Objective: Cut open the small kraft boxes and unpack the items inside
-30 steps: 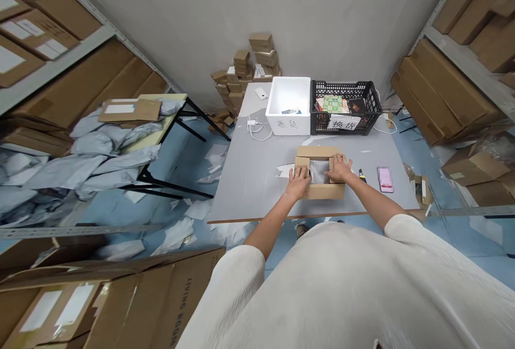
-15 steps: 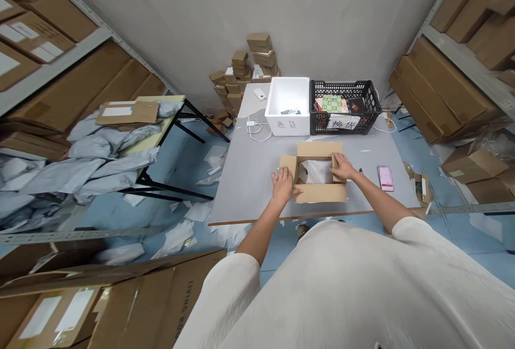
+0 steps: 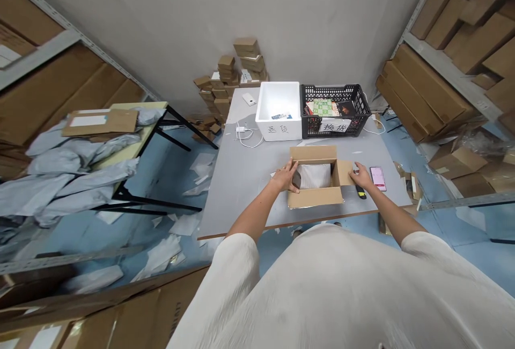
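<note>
A cardboard box [image 3: 316, 197] lies on the grey table with its top open. Inside it is a white wrapped packet [image 3: 315, 176]. My left hand [image 3: 285, 176] grips the box's left end, thumb toward the front and fingers toward the back; the flap on that side is mostly hidden by the hand. The right flap [image 3: 345, 172] is spread outward, and my right hand [image 3: 361, 175] has its fingers closed at that flap's outer edge. Just below the right hand lies a black and yellow utility knife [image 3: 361, 192], and a pink-screened phone [image 3: 377, 178] is close by on the right.
Behind the box stand a white foam bin [image 3: 279, 130] and a black crate [image 3: 335, 129] holding books. A white cable [image 3: 251, 144] and a white phone [image 3: 249, 99] lie at the table's left. Grey parcels [image 3: 56, 190] cover a side table; shelves of cartons flank both sides.
The right flap has gone from upright to spread outward, and my right hand has moved out with it. My left hand has shifted from the outspread left flap onto the box's left end.
</note>
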`<move>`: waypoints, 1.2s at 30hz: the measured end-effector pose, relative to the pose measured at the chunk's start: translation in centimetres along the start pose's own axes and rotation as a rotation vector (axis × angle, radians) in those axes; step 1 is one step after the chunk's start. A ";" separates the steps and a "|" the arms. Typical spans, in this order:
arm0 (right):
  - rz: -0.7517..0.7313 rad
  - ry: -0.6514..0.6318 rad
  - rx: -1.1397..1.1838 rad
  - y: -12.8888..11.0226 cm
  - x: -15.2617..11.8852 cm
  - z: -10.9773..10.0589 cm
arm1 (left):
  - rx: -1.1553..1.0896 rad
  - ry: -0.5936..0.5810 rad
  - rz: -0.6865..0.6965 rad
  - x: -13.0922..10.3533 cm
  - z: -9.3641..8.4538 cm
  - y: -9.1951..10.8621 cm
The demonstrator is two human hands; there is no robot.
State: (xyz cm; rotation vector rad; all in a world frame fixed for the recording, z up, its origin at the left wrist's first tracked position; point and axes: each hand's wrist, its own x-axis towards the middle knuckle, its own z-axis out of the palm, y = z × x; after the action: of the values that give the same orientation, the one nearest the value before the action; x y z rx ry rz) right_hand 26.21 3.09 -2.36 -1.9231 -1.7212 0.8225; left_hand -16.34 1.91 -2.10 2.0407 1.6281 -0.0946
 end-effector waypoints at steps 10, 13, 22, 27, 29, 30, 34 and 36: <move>-0.289 -0.010 -0.511 -5.9 0.2 0.5 | -0.045 0.007 0.021 0.8 0.8 -0.7; -0.475 -0.114 -0.606 -10.1 0.2 1.6 | -0.055 0.018 0.032 0.6 1.0 -0.8; -0.539 -0.412 -0.830 -17.1 0.5 8.1 | -0.016 -0.011 0.038 0.2 0.8 -0.1; -0.509 -0.413 -0.963 -17.1 0.0 9.9 | 0.043 -0.074 0.040 0.0 0.6 0.1; -0.504 -0.379 -0.975 -17.0 -0.2 10.3 | 0.041 -0.083 0.043 -0.1 0.6 0.1; -0.501 -0.365 -0.978 -16.9 -0.2 10.5 | 0.039 -0.084 0.045 -0.1 0.6 0.1; -0.458 -0.341 -0.982 -16.8 -0.3 11.2 | 0.044 -0.076 0.048 -0.2 0.8 0.1; -0.438 -0.329 -0.971 -16.9 -0.3 11.4 | 0.048 -0.071 0.045 -0.3 0.9 0.2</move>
State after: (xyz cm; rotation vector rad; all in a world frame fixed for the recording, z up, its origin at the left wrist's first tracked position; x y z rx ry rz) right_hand 6.10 4.28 0.54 -1.8137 -2.9778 0.1041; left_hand -16.03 1.28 -2.70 2.0845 1.5494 -0.1898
